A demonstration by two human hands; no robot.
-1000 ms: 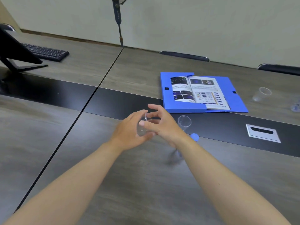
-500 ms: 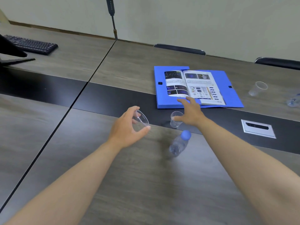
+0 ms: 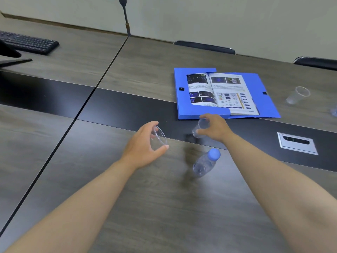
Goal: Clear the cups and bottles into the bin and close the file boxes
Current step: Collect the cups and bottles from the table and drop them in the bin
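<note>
My left hand (image 3: pixel 144 145) holds a clear plastic cup (image 3: pixel 159 137) on its side, mouth turned right, above the table. My right hand (image 3: pixel 215 127) grips a second clear cup (image 3: pixel 198 129) on the dark centre strip. A small water bottle (image 3: pixel 205 163) with a blue cap stands tilted-looking on the wood just below my right wrist. Beyond it lies an open blue file box (image 3: pixel 268 106) with an open booklet (image 3: pixel 221 93) inside. A third clear cup (image 3: pixel 298 95) lies on its side at the far right.
A silver cable hatch (image 3: pixel 297 143) sits in the dark strip (image 3: pixel 118 108) at the right. A black keyboard (image 3: pixel 27 42) and a monitor foot (image 3: pixel 12 60) are at the far left. Chair backs (image 3: pixel 204 46) line the far edge. A stand's pole (image 3: pixel 125 15) rises behind.
My right hand has closed round the second cup on the dark strip, which it was only reaching half a second ago. The left hand still holds its cup, nearly unmoved.
</note>
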